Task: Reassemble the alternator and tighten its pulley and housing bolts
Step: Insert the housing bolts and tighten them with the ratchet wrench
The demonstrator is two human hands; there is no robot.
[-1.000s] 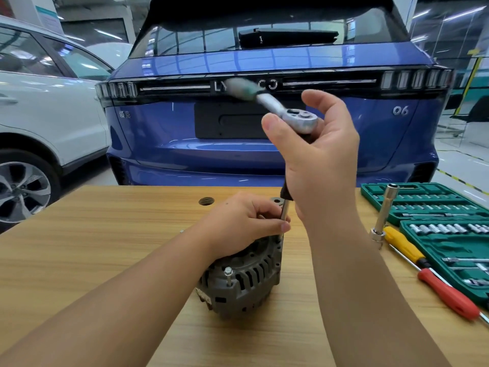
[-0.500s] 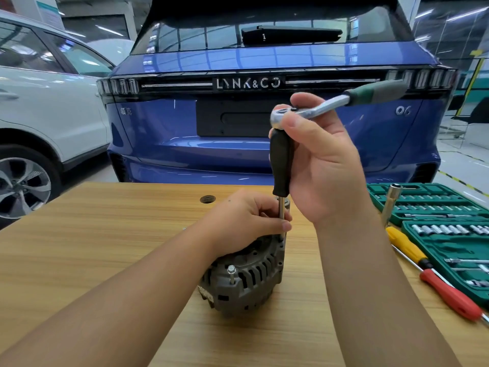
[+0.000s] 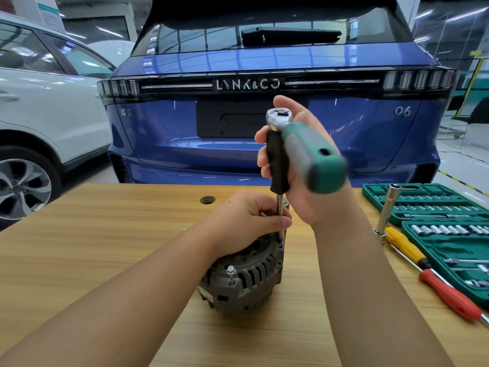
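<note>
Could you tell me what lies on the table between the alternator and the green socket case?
In the head view, between the alternator and the socket case lie the right forearm, a socket extension bar and two screwdrivers.

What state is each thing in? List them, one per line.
Alternator: upright on the table, one bolt standing proud.
Driver: vertical, shaft down on the alternator's top.
Ratchet: fitted atop the driver, handle blurred.
Left hand: pinches the shaft.
Right hand: holds the driver's top.
Socket case: open.
Screwdrivers: lying flat.
</note>
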